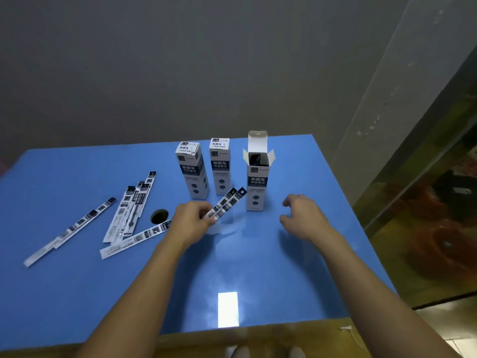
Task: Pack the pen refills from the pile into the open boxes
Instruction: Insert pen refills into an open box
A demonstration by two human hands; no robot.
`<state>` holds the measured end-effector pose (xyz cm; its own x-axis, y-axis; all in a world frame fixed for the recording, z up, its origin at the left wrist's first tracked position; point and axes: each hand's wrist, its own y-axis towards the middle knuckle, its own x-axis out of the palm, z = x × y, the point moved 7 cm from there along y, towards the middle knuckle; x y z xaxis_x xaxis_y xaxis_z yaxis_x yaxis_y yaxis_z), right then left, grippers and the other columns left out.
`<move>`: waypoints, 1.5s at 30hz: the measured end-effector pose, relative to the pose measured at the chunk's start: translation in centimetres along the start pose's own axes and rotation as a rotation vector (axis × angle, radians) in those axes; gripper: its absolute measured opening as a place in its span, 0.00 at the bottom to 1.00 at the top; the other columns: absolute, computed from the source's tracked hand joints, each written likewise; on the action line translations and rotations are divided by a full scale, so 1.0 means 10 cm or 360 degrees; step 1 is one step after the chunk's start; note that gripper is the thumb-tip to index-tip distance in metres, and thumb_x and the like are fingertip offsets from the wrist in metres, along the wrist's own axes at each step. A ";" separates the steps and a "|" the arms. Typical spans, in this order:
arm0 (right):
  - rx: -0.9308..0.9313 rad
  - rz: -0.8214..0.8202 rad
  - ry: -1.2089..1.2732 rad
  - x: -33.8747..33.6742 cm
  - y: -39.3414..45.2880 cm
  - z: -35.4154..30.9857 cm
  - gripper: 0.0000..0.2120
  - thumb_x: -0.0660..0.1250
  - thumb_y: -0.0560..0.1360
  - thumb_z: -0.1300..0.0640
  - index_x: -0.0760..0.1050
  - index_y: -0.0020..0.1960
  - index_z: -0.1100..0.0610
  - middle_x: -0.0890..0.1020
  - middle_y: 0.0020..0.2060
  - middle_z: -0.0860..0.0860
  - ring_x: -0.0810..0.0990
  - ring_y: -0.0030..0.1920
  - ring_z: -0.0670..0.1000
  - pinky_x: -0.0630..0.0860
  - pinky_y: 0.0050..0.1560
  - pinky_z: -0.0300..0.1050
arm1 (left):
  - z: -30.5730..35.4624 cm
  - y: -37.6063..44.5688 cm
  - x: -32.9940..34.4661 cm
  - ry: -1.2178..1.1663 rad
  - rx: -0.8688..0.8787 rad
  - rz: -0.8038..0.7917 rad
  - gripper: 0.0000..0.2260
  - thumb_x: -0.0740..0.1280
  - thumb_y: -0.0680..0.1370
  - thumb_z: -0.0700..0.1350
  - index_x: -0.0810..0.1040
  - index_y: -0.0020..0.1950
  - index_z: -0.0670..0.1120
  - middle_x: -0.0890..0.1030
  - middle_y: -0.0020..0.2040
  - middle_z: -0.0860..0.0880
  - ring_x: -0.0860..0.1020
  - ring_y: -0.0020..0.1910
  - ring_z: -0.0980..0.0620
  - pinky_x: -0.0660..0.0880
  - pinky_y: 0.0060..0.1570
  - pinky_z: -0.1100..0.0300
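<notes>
Pen refills (225,204) — two packaged ones, it seemed — were pinched in the left hand (192,220), their long axis slanting up and right toward the open box (256,180), which stood near the table's (258,280) far right corner. The right hand (303,215) hovered loosely curled and empty, just beside that box and nearer it. More refills (129,215) lay toward the left edge — two closed boxes (206,171) stood near the far edge.

Bench (258,267) smooth glossy blue; boxes (255,187) matt printed cardboard; refill sleeves (129,215) shiny clear plastic
</notes>
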<state>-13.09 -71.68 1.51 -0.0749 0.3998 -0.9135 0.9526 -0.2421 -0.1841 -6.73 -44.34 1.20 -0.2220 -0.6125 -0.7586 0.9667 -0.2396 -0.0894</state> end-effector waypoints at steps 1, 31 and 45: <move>-0.0022 -0.0018 0.0034 0.00 0.06 -0.01 0.23 0.66 0.75 0.53 0.70 0.68 0.56 0.74 0.64 0.54 0.74 0.63 0.55 0.75 0.60 0.51 | -0.01 -0.01 -0.01 -0.0022 -0.0039 0.0015 0.03 0.74 0.75 0.43 0.84 0.44 0.51 0.83 0.37 0.50 0.80 0.39 0.51 0.77 0.39 0.55; -0.0495 -0.0023 0.0641 -0.19 0.59 -0.50 0.25 0.77 0.71 0.50 0.69 0.61 0.54 0.79 0.59 0.50 0.78 0.59 0.54 0.73 0.52 0.46 | -0.44 -0.56 -0.50 -0.0322 -0.0688 0.0648 0.12 0.82 0.67 0.46 0.80 0.42 0.45 0.80 0.39 0.50 0.75 0.36 0.53 0.68 0.34 0.63; -0.0581 0.0139 0.0898 -0.30 0.51 -0.46 0.22 0.81 0.64 0.56 0.76 0.53 0.49 0.80 0.45 0.45 0.79 0.48 0.50 0.78 0.48 0.45 | 0.95 -0.40 -0.99 -0.1253 0.0061 0.0676 0.13 0.76 0.68 0.31 0.83 0.49 0.43 0.87 0.45 0.50 0.85 0.47 0.52 0.80 0.50 0.60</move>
<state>-6.62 -70.05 5.02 0.0775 0.8167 -0.5719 0.9941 -0.0197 0.1066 -9.56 -44.50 15.22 0.1170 -0.9914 -0.0589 0.9855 0.1086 0.1302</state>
